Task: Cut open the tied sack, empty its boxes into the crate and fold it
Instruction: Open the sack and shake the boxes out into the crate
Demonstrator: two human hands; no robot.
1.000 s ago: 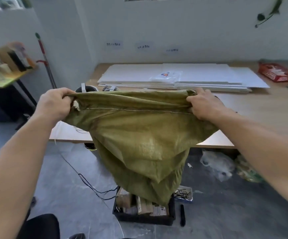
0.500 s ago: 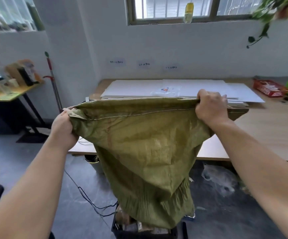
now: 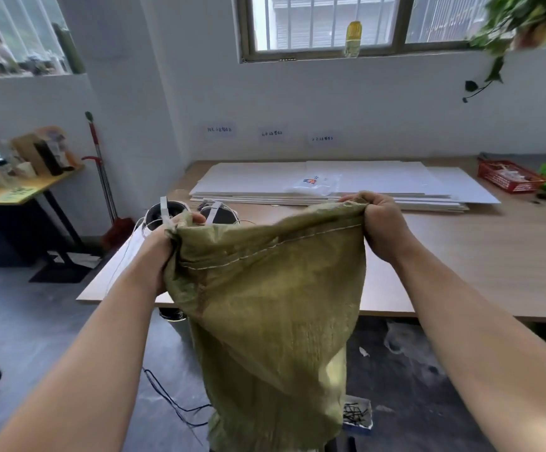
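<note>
Left hand (image 3: 164, 243) fisted on sack (image 3: 271, 308) corner; right hand (image 3: 384, 223) fisted on opposite corner; sack hanging limp between and below.

Sack held up between the person and the worktop.

The sack (image 3: 265, 308) hangs in front of the worktop (image 3: 461, 256), its top edge gripped at the left corner by the left hand (image 3: 164, 246) and at the right corner by the right hand (image 3: 382, 220), its lower end down near the floor. Behind it, a stack of flat sheets (image 3: 346, 187) lies along the back of the worktop, with a small basket (image 3: 510, 176) at the far right. Two round spools (image 3: 193, 213) sit on the worktop's left end, just behind the left hand. A mop (image 3: 102, 177) leans in the corner to the left, beside a side table (image 3: 10, 190). A cable (image 3: 173, 402) trails on the floor under the sack's left side.
</note>
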